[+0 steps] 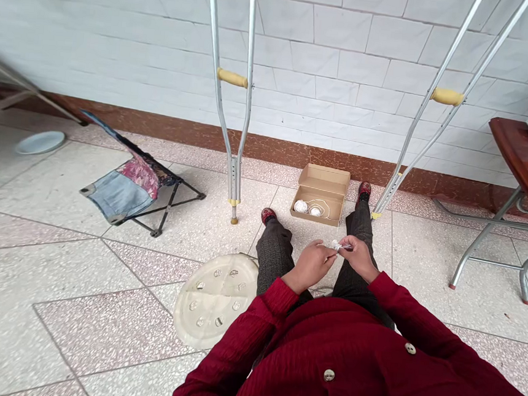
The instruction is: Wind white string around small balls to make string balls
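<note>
Over my lap both hands meet at a small piece of white yarn work (335, 245). My left hand (311, 265) is closed, pinching the yarn piece from the left side. On the other side, my right hand (358, 257) is closed around what looks like a slim crochet hook (346, 247); its tip is too small to make out. Beyond my hands, an open cardboard box (323, 180) sits on the floor between my feet. It contains a ball of white yarn (301, 207) and a second ball (315, 212), with loose strands curving beside them.
One crutch (235, 177) leans on the tiled wall at left, another crutch (398, 166) at right. A folding chair (126, 189) and a round pale stool top (215, 301) are to my left. At right stands a brown table (522, 146). A plate (41, 142) lies far left.
</note>
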The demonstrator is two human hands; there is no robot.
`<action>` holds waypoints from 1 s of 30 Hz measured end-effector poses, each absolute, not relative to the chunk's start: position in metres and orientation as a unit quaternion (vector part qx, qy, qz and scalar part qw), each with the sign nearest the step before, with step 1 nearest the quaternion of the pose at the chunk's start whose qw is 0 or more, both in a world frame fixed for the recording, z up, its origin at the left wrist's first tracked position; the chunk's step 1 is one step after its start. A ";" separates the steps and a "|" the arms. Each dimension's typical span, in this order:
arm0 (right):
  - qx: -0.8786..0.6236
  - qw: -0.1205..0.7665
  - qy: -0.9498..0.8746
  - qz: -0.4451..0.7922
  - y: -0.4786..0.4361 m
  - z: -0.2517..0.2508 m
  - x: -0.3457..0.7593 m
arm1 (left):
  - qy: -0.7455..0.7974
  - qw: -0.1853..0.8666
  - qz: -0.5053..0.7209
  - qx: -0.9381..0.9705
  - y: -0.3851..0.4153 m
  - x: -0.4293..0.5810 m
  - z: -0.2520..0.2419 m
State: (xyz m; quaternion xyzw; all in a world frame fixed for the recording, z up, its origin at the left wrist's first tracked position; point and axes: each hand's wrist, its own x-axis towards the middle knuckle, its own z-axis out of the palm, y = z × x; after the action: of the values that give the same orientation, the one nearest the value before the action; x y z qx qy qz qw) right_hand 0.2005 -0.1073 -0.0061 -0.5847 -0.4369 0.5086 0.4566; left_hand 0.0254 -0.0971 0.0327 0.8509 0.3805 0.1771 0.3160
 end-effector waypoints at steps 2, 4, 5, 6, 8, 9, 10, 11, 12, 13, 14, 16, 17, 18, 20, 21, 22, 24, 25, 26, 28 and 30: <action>-0.565 0.429 -0.462 0.532 -0.118 -0.002 0.200 | 0.375 0.278 0.192 0.863 -0.085 0.020 0.037; -0.536 0.404 -0.470 0.573 -0.129 0.006 0.199 | 0.373 0.283 0.203 0.860 -0.074 0.017 0.038; -0.515 0.398 -0.465 0.600 -0.134 0.012 0.199 | 0.371 0.306 0.205 0.853 -0.070 0.017 0.038; -0.493 0.398 -0.453 0.628 -0.137 0.019 0.198 | 0.369 0.338 0.205 0.841 -0.067 0.018 0.037; -0.457 0.412 -0.420 0.667 -0.139 0.032 0.199 | 0.371 0.402 0.200 0.813 -0.066 0.022 0.031; -0.457 0.426 -0.403 0.668 -0.138 0.038 0.200 | 0.374 0.423 0.198 0.801 -0.068 0.024 0.028; -0.474 0.441 -0.389 0.656 -0.135 0.042 0.202 | 0.377 0.435 0.197 0.794 -0.072 0.027 0.025; -0.497 0.455 -0.377 0.635 -0.131 0.044 0.204 | 0.378 0.440 0.195 0.791 -0.078 0.029 0.021; -0.522 0.468 -0.366 0.612 -0.125 0.044 0.207 | 0.378 0.442 0.192 0.790 -0.084 0.030 0.019; -0.544 0.480 -0.358 0.588 -0.119 0.043 0.210 | 0.377 0.445 0.188 0.790 -0.091 0.031 0.017; -0.561 0.490 -0.354 0.566 -0.113 0.039 0.212 | 0.376 0.449 0.183 0.790 -0.098 0.032 0.017; -0.581 0.501 -0.357 0.534 -0.104 0.028 0.216 | 0.372 0.443 0.172 0.797 -0.108 0.031 0.018; -0.588 0.500 -0.363 0.521 -0.101 0.022 0.216 | 0.370 0.428 0.167 0.807 -0.111 0.029 0.021; -0.595 0.496 -0.372 0.512 -0.100 0.015 0.216 | 0.366 0.404 0.162 0.822 -0.112 0.027 0.024; -0.595 0.473 -0.398 0.514 -0.103 0.005 0.212 | 0.356 0.343 0.157 0.855 -0.109 0.022 0.031; -0.589 0.457 -0.412 0.524 -0.107 0.001 0.208 | 0.352 0.314 0.157 0.868 -0.105 0.020 0.034; -0.579 0.439 -0.426 0.539 -0.112 -0.001 0.205 | 0.349 0.292 0.160 0.876 -0.100 0.017 0.038; -0.551 0.404 -0.448 0.577 -0.124 0.001 0.197 | 0.347 0.266 0.172 0.883 -0.089 0.012 0.043; -0.538 0.389 -0.454 0.595 -0.130 0.005 0.193 | 0.348 0.263 0.179 0.882 -0.083 0.010 0.044; -0.524 0.379 -0.456 0.611 -0.134 0.010 0.191 | 0.348 0.268 0.186 0.879 -0.079 0.009 0.044; -0.500 0.386 -0.438 0.639 -0.140 0.023 0.190 | 0.354 0.303 0.194 0.863 -0.075 0.010 0.042; -0.486 0.418 -0.404 0.653 -0.138 0.037 0.193 | 0.369 0.345 0.194 0.841 -0.077 0.015 0.037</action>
State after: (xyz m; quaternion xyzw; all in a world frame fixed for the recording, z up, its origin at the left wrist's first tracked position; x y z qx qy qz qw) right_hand 0.1927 -0.1381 0.0366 -0.4862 -0.4037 0.6527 0.4180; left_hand 0.0149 -0.0774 0.0372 0.8414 0.3685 0.1937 0.3446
